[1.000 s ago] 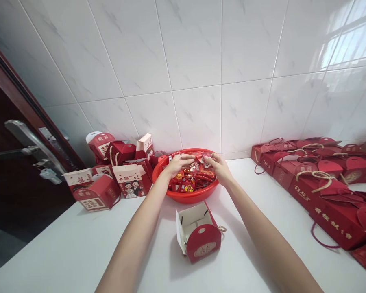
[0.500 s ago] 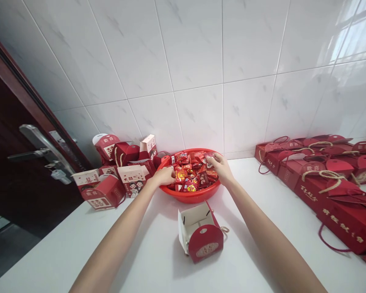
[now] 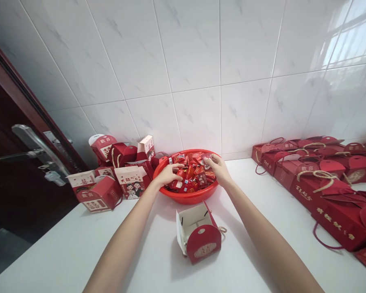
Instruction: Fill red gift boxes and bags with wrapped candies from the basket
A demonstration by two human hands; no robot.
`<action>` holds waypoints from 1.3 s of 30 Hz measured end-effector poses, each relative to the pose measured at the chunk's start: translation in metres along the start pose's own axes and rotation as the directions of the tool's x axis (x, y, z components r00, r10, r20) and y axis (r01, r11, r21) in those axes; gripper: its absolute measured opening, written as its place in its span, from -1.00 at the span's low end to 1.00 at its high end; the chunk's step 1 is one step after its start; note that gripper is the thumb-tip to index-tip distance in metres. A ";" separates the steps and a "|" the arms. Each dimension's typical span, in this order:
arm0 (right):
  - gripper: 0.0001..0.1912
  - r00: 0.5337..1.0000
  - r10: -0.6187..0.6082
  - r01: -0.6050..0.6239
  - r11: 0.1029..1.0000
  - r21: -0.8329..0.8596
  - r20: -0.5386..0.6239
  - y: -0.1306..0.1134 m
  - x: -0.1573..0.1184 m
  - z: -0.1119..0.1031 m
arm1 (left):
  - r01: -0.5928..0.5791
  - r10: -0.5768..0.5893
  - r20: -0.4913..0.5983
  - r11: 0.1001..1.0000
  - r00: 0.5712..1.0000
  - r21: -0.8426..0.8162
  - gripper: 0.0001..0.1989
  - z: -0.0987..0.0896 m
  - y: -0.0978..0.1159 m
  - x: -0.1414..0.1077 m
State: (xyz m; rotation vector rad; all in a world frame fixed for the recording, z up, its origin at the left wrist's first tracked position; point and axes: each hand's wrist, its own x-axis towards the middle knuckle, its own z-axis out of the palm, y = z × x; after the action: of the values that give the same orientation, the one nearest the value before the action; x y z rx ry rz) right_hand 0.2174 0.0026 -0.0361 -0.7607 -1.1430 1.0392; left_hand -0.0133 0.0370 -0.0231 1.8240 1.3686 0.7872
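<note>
Small red-wrapped sweets (image 3: 201, 179) in a round red plastic basin (image 3: 187, 198) are touched by the left hand (image 3: 170, 174) and right hand (image 3: 217, 166); an open red cardboard box (image 3: 203, 243) is placed nearer the camera.

Bright red plastic basin (image 3: 187, 198), gold-printed pkts (image 3: 190, 185)

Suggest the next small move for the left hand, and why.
I'd probably close the left hand on one wrapped packet. Its fingers sit among the wrapped packets in the red basin, though its grip is unclear. The right hand seems to pinch one at the basin's right side, and the near box stands open.
</note>
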 end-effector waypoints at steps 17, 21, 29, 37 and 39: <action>-0.64 1.000 -0.008 0.008 1.000 -0.009 0.012 0.000 -0.001 0.000 | -0.083 0.052 -0.328 0.993 0.943 -0.082 -0.69 0.001 -0.003 0.003; -0.63 1.000 -0.014 0.015 1.000 -0.018 0.013 0.000 -0.001 0.000 | -0.037 0.053 -0.063 0.974 0.997 0.223 -0.84 0.003 -0.003 -0.002; -0.64 1.000 -0.018 0.018 1.000 -0.025 0.017 0.000 -0.001 0.000 | -0.035 -0.073 0.243 0.910 0.967 0.413 -0.85 0.011 0.004 -0.008; -0.65 0.999 -0.003 0.003 1.000 -0.005 0.045 0.000 -0.001 -0.002 | -0.074 -0.095 0.352 0.897 0.931 0.435 -0.89 0.011 0.002 -0.005; -0.64 0.998 -0.003 0.004 1.000 -0.010 0.059 0.001 -0.001 -0.002 | -0.076 -0.079 0.342 0.906 0.936 0.417 -0.80 0.012 0.001 -0.004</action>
State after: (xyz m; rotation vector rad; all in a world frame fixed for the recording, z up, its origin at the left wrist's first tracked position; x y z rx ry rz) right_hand 0.2191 0.0020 -0.0381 -0.7403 -1.2005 1.0595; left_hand -0.0042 0.0306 -0.0295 2.1658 1.3699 0.1367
